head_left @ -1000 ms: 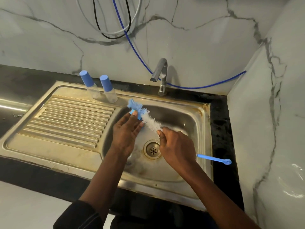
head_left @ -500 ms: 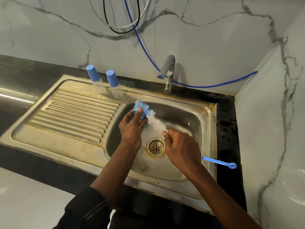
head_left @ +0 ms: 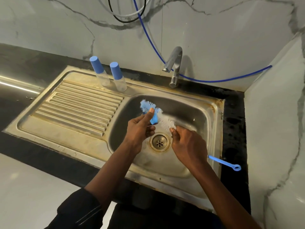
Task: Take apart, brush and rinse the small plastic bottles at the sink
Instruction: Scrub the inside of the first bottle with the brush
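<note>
- Head view, the only feed I had: the person's left hand (head_left: 140, 128) was over the stainless steel sink basin (head_left: 189, 109), just beside the round metal drain (head_left: 159, 142).
- Its thumb and curled fingers pinched a small blue plastic piece (head_left: 154, 120); I could not tell whether this was a bottle cap.
- The long bottle brush with white and pale blue bristles (head_left: 165, 120) lay against that piece, and its blue tuft stuck out beyond the thumb.
- The right hand (head_left: 188, 146) had its fingers curled round the brush shaft just below the white bristles.
- The thin blue plastic brush handle with a ring end (head_left: 222, 162) came out behind that hand, across the sink's right rim, with the ring over the black stone counter (head_left: 24, 66).
- Two small clear plastic bottles stood upright at the back of the ribbed steel draining board (head_left: 79, 103), each with its tall blue cap on: the left bottle (head_left: 100, 71) and the right bottle (head_left: 118, 76), near each other and well apart from both hands.
- The chrome tap (head_left: 175, 68) stood behind the basin; I saw no water running from it.
- A thin blue hose (head_left: 214, 80) ran along the white marble-patterned wall (head_left: 49, 30) behind the tap.
- A dark sleeve (head_left: 79, 210) covered the left upper arm.
</note>
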